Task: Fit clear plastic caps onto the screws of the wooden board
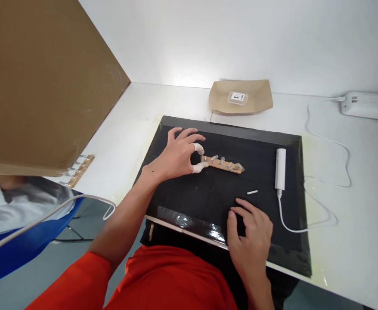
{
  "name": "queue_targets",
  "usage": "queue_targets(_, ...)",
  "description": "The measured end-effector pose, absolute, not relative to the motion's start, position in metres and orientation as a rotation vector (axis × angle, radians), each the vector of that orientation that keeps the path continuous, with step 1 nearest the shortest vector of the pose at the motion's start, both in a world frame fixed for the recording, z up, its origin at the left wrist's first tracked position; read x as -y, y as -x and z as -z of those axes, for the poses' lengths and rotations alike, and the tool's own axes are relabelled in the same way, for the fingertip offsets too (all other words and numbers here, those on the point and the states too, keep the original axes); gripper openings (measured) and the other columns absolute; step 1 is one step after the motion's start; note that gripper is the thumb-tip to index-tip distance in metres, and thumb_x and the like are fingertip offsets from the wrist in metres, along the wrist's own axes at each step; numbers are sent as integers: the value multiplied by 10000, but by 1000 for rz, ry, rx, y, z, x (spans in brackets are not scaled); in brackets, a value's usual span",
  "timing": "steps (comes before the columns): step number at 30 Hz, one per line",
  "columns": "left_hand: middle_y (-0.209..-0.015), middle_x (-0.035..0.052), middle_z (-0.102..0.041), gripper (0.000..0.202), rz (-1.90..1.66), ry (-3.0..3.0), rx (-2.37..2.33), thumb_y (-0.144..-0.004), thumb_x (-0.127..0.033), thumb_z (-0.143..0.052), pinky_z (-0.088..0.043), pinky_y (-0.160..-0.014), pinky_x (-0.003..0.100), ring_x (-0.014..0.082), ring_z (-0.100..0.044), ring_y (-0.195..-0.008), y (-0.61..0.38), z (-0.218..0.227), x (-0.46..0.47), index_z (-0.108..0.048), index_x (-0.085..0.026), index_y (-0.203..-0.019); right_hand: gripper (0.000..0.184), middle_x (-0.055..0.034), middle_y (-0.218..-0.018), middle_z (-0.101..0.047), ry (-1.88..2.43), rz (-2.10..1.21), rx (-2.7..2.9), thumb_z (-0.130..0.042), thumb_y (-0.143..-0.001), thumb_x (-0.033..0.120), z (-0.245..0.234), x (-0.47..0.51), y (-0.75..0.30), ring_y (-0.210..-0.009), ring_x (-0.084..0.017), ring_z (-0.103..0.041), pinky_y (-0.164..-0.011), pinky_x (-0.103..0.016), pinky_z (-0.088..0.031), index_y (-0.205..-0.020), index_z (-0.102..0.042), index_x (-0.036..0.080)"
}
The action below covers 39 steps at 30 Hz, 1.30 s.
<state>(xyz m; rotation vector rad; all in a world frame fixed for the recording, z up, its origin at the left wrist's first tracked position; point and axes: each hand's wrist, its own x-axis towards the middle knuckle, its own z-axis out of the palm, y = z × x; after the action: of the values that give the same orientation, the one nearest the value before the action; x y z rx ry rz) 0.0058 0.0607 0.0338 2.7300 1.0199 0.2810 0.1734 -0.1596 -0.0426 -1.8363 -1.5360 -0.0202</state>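
Note:
My left hand [179, 156] wears white covers on the thumb and index finger, and these two close on the left end of a narrow light-brown strip [221, 165]. Its other fingers are raised and spread. Several small clear, tube-like pieces sit along the strip, which lies on a black mat [189, 193]; what is between the fingertips is partly hidden. My right hand [250, 230] rests at the mat's front edge, fingers apart and holding nothing. A short white stick [252, 192] lies just beyond its fingertips.
A white stick-shaped device [280, 169] with a cable lies on the mat's right side. Behind stands a brown paper tray [260, 97] holding a labelled clear box [237, 97]. A power strip [368, 106] is at right; a brown partition [47, 86] and a similar strip [81, 171] are at left.

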Motion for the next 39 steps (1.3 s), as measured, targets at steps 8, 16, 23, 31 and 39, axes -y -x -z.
queue_targets(8, -1418, 99, -675, 126, -235, -2750, -957, -861, -293, -746, -204, -1215, 604, 347, -484, -1460, -14, -36, -66, -747, -200, -946, 49, -103, -1123, -737, 1828, 22, 1539, -619, -982, 202, 42, 159, -173, -1050, -250, -641, -932, -407, -459, -1016, -647, 181)
queue_targets(16, -1425, 112, -671, 241, -217, -2764, -965, -866, -362, -765, -195, -1216, 612, 355, -488, -1451, -12, -32, -66, -749, -206, -1050, 51, -105, -1125, -736, 1820, 28, 1538, -615, -982, 202, 43, 159, -174, -1050, -242, -640, -934, -403, -461, -1018, -647, 183)
queue_targets(23, -1404, 107, -682, 259, -214, -2771, -984, -878, -406, -766, -214, -1205, 595, 345, -497, -1444, -10, -30, -66, -736, -206, -1040, 47, -106, -1118, -739, 1818, 37, 1539, -619, -981, 202, 43, 159, -174, -1046, -246, -640, -936, -406, -461, -1011, -649, 182)
queue_targets(31, -1399, 86, -688, 224, -260, -2761, -971, -884, -434, -782, -216, -1201, 579, 333, -518, -1425, -7, -31, -64, -756, -225, -960, 54, -107, -1119, -738, 1821, 23, 1535, -619, -982, 207, 43, 159, -173, -1042, -250, -640, -934, -407, -457, -1014, -653, 179)
queue_targets(39, -1451, 128, -644, 361, -225, -2748, -1006, -870, -498, -791, -233, -1189, 576, 356, -468, -1465, 1, -23, -66, -759, -212, -1089, 52, -104, -1131, -737, 1821, 22, 1532, -615, -986, 210, 43, 159, -174, -1048, -248, -638, -938, -403, -454, -1009, -653, 184)
